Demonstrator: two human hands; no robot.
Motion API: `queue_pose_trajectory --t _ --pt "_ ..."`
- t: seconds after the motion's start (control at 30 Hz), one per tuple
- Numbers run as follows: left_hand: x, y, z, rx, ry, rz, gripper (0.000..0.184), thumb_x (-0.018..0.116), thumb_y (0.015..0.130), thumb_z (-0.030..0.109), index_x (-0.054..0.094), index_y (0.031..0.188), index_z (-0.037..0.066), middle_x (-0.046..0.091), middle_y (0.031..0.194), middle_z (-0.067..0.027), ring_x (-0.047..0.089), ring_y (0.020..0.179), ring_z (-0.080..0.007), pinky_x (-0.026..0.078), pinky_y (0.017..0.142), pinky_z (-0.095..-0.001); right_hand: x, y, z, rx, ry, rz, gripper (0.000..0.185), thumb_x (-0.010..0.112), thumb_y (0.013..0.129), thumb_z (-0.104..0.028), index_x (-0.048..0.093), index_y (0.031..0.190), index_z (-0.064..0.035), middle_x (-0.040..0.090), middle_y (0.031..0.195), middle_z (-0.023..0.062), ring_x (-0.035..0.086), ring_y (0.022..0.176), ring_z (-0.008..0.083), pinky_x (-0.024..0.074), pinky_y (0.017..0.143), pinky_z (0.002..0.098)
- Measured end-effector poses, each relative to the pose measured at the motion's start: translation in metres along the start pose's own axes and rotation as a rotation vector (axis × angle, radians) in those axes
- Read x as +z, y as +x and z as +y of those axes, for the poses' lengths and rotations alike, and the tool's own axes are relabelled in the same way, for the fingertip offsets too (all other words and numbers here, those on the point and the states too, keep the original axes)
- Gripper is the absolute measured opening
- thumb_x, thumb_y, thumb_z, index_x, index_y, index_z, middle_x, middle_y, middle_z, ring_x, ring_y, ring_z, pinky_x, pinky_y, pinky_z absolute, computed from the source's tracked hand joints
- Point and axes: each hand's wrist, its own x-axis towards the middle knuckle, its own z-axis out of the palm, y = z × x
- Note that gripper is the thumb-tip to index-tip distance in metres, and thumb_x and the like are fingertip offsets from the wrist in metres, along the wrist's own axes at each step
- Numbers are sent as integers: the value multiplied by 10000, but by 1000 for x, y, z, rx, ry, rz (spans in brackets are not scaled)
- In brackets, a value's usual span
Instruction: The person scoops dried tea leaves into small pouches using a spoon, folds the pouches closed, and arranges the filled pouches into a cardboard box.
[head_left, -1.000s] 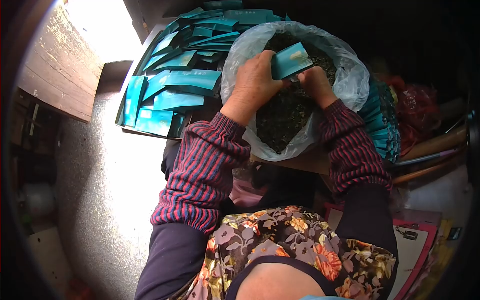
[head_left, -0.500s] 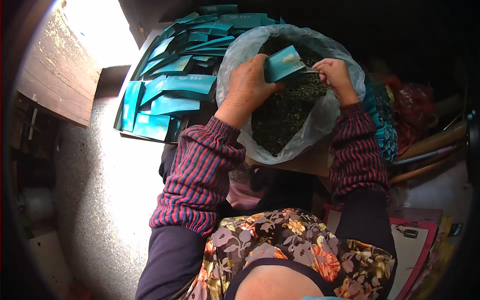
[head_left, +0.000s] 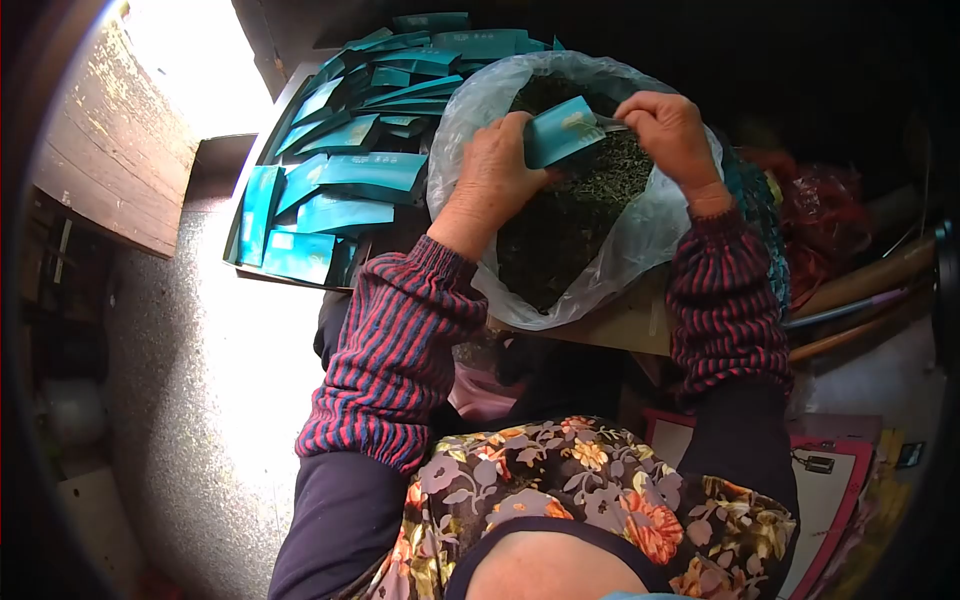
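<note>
My left hand [head_left: 497, 165] is closed around a teal packet [head_left: 565, 132], holding it tilted over a clear plastic bag [head_left: 465, 110] with its end toward the right. Dark green dried leaves, like loose tea [head_left: 560, 220], fill the bag. My right hand [head_left: 670, 135] is pinched at the packet's right end on a thin, pale, spoon-like utensil [head_left: 612, 123]. Its far end is hidden at the packet's mouth.
Left of the bag, a shallow box [head_left: 240, 235] holds many teal packets [head_left: 370, 170]. More packets stand in the shadow right of the bag. Red plastic [head_left: 820, 215] and wooden handles [head_left: 870, 275] lie at far right. A pink-edged board [head_left: 830, 500] is below them.
My right hand has risen and turned, its knuckles now higher above the packet's right end. The left hand and packet have barely moved.
</note>
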Motion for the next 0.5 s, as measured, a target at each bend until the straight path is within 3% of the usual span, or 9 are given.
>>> queue_pose_trajectory --t 0.03,0.07,0.17,0.27,0.43,0.5 --pt "1 0 0 -1 1 0 590 839 601 228 558 1076 22 617 1033 -185 585 961 -379 468 832 -446 6 -2 -11 -175 -179 36 114 550 819 -20 659 845 4 556 585 42 535 531 87 410 491 241" --pt "1 -1 -1 1 -10 1 603 840 602 229 551 1088 19 615 1033 -188 581 968 -380 467 837 -444 8 -4 -25 -192 -223 3 83 573 810 -26 640 852 0 578 623 105 583 567 132 436 523 280" --pt "-1 -1 -1 -14 -41 6 633 839 606 233 535 1116 15 609 1034 -193 575 982 -381 466 846 -436 6 1 -36 -315 -375 80 78 583 814 -34 647 849 -5 593 651 141 614 581 190 457 541 291" --pt "-4 1 0 -57 -56 1 683 836 613 248 522 1166 -2 613 1041 -210 588 993 -361 468 859 -408 -8 5 -42 -242 -439 161 81 583 810 -34 645 856 -8 601 682 158 632 614 244 471 558 306" --pt "-6 1 1 -68 -91 -5 723 835 615 258 516 1202 -19 623 1051 -221 606 1000 -341 471 869 -385 0 0 -44 -346 -487 165 77 582 812 -36 644 854 -15 589 679 164 626 599 256 472 552 303" --pt "-6 0 0 -62 -113 3 678 840 604 256 522 1148 6 609 1030 -208 578 995 -374 468 850 -425 3 -1 -43 -384 -437 186 77 580 816 -40 643 853 -16 582 668 165 620 581 244 467 543 300"
